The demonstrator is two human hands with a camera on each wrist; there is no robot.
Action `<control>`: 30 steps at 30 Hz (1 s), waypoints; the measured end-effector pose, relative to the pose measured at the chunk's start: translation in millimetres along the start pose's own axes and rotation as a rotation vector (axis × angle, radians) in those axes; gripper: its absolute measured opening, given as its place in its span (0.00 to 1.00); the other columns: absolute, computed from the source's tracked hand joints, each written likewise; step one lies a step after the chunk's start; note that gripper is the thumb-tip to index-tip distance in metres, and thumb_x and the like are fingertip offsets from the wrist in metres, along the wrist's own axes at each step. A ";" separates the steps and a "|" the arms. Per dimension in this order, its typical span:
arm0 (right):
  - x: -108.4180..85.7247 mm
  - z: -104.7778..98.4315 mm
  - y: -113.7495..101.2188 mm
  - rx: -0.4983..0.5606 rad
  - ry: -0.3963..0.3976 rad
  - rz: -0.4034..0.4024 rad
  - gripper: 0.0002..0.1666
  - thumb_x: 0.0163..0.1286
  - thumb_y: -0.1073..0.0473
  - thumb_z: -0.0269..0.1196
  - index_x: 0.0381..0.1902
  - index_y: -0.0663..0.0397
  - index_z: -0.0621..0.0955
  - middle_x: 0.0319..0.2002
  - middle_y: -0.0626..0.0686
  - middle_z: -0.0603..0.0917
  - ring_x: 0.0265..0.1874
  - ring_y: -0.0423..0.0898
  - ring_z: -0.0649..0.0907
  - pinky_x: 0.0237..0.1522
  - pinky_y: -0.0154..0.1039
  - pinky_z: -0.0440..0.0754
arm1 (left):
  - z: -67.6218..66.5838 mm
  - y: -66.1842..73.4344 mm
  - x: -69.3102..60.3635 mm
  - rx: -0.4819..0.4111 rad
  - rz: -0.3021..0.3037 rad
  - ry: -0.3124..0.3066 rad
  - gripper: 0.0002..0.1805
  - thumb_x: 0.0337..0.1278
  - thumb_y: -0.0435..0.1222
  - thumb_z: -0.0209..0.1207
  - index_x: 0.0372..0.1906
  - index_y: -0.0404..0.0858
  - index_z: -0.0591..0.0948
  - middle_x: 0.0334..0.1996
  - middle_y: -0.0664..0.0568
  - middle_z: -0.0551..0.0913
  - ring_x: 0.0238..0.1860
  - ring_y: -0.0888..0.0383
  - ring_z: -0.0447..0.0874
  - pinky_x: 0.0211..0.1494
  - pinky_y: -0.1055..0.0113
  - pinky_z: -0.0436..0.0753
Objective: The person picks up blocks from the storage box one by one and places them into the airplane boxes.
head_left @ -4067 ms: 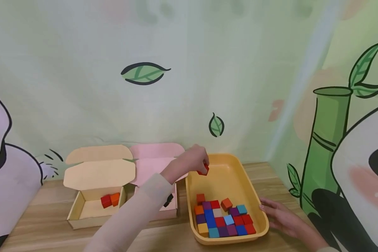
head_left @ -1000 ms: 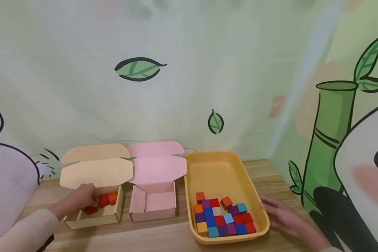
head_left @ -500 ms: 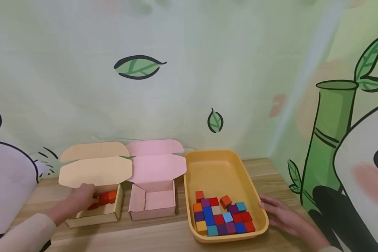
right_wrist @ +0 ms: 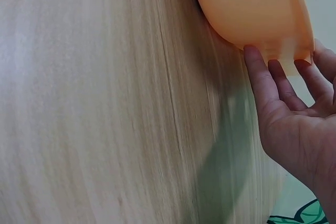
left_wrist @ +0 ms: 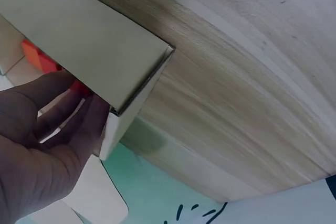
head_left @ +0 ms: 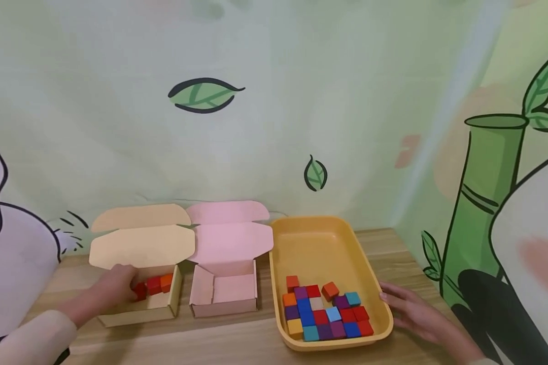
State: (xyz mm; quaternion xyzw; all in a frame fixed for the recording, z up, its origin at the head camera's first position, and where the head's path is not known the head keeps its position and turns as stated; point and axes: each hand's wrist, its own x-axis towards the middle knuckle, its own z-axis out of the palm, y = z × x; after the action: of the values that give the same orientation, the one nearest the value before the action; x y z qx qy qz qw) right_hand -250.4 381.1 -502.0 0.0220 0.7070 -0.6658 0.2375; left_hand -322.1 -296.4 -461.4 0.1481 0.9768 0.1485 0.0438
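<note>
- Pinching red block (head_left: 140, 291) with left hand (head_left: 113, 286), inside tan box (head_left: 137, 318).
- Looks cube-shaped, sides alike; roughly lined up rightward with second red block (head_left: 153, 285), then orange block (head_left: 166, 283).
- Resting outstretched fingers of right hand (head_left: 411, 310) against yellow tray (head_left: 319, 248), set lengthwise front to back.

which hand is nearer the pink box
Left. The left hand reaches into the cream box next to the pink box; the right hand is across the yellow tray from it.
</note>
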 end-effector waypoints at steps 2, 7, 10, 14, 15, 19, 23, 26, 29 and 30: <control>0.3 2.0 0.1 0.006 -0.004 -0.005 0.48 0.81 0.48 0.54 0.80 0.67 0.43 0.77 0.73 0.51 0.65 0.53 0.75 0.59 0.55 0.79 | 1.6 0.6 2.0 -0.005 -0.002 0.011 0.15 0.45 0.25 0.72 0.24 0.37 0.74 0.20 0.53 0.71 0.25 0.55 0.68 0.29 0.62 0.70; 1.5 4.7 0.9 0.014 0.011 0.001 0.47 0.80 0.48 0.54 0.80 0.66 0.44 0.77 0.73 0.52 0.64 0.53 0.76 0.58 0.55 0.80 | -2.8 9.5 1.1 0.067 -0.040 0.010 0.14 0.51 0.28 0.68 0.25 0.40 0.73 0.22 0.53 0.70 0.24 0.55 0.69 0.26 0.61 0.69; 2.8 4.3 0.1 0.019 0.017 0.005 0.47 0.80 0.48 0.55 0.80 0.65 0.45 0.77 0.73 0.52 0.65 0.54 0.76 0.58 0.55 0.80 | -11.3 27.7 -0.4 0.120 -0.049 0.033 0.14 0.56 0.28 0.63 0.23 0.42 0.71 0.21 0.53 0.69 0.22 0.55 0.68 0.23 0.61 0.67; 2.1 2.6 -0.4 0.018 0.026 -0.001 0.47 0.80 0.48 0.55 0.80 0.64 0.46 0.77 0.73 0.52 0.64 0.54 0.76 0.58 0.55 0.80 | -29.2 79.8 6.1 0.123 0.012 0.062 0.09 0.62 0.31 0.62 0.26 0.40 0.77 0.22 0.53 0.75 0.20 0.56 0.70 0.20 0.61 0.69; 1.6 2.1 -0.2 0.017 0.030 -0.003 0.47 0.80 0.48 0.55 0.80 0.64 0.46 0.77 0.73 0.52 0.64 0.54 0.76 0.58 0.55 0.80 | -33.0 96.8 10.0 0.121 0.038 0.057 0.07 0.62 0.32 0.63 0.29 0.39 0.80 0.24 0.52 0.78 0.21 0.56 0.71 0.20 0.61 0.71; -0.4 -0.1 -1.2 0.006 0.034 0.007 0.47 0.80 0.48 0.55 0.80 0.64 0.46 0.76 0.73 0.53 0.64 0.54 0.76 0.58 0.55 0.80 | -35.1 167.9 26.4 0.119 0.186 0.013 0.04 0.58 0.30 0.67 0.38 0.37 0.85 0.34 0.49 0.86 0.28 0.55 0.82 0.25 0.60 0.81; -1.6 -2.4 -2.7 -0.005 0.039 0.015 0.47 0.80 0.47 0.54 0.81 0.64 0.46 0.77 0.73 0.53 0.65 0.54 0.75 0.58 0.55 0.80 | -15.8 234.5 49.4 0.100 0.328 -0.034 0.03 0.58 0.32 0.69 0.37 0.40 0.87 0.34 0.51 0.87 0.32 0.55 0.83 0.31 0.60 0.83; -2.3 -2.0 -3.2 -0.011 0.047 0.015 0.46 0.80 0.47 0.54 0.81 0.64 0.46 0.77 0.73 0.53 0.65 0.54 0.76 0.58 0.54 0.81 | 8.4 279.4 66.6 0.086 0.377 -0.098 0.05 0.58 0.35 0.69 0.40 0.42 0.87 0.33 0.54 0.86 0.31 0.57 0.79 0.31 0.65 0.81; -2.5 1.2 -1.9 -0.008 0.028 0.014 0.46 0.81 0.47 0.53 0.80 0.64 0.45 0.77 0.72 0.55 0.64 0.52 0.76 0.58 0.53 0.81 | 36.7 315.9 80.0 0.131 0.420 -0.143 0.08 0.58 0.38 0.69 0.42 0.43 0.87 0.34 0.56 0.86 0.30 0.60 0.77 0.30 0.69 0.79; -2.4 2.5 -1.1 -0.004 0.022 0.013 0.46 0.81 0.47 0.53 0.80 0.65 0.45 0.76 0.71 0.55 0.64 0.52 0.76 0.58 0.53 0.81 | 45.1 326.1 83.9 0.146 0.433 -0.155 0.08 0.58 0.39 0.70 0.41 0.44 0.87 0.34 0.56 0.85 0.30 0.60 0.76 0.29 0.69 0.78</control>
State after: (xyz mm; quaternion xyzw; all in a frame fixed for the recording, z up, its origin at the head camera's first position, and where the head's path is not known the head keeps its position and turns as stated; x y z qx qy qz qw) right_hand -247.9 379.4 -500.1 0.0337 0.7106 -0.6626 0.2342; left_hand -306.0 38.9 -409.0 0.3679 0.9241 0.0717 0.0747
